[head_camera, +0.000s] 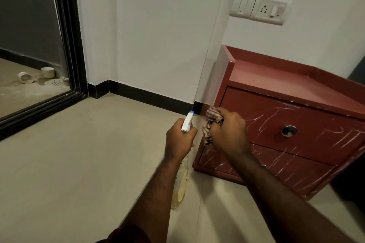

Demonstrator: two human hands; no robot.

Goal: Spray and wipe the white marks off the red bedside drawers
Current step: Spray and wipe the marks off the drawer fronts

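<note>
The red bedside drawers (308, 124) stand against the white wall on the right, their two drawer fronts streaked with white marks (264, 122) around a round metal knob (289, 130). My right hand (229, 130) grips a crumpled checked cloth (212, 122) against the left end of the upper drawer front. My left hand (179, 140) holds a spray bottle (180, 181) of yellowish liquid by its white trigger head (187, 123), just left of the drawers, nozzle pointing away towards the wall.
Beige tiled floor (88, 163) spreads to the left. A black-framed sliding door (69, 45) opens onto a balcony with two white pipe fittings (35, 76). Black skirting (150, 96) runs along the wall. A switch and socket plate (260, 8) sits above the drawers.
</note>
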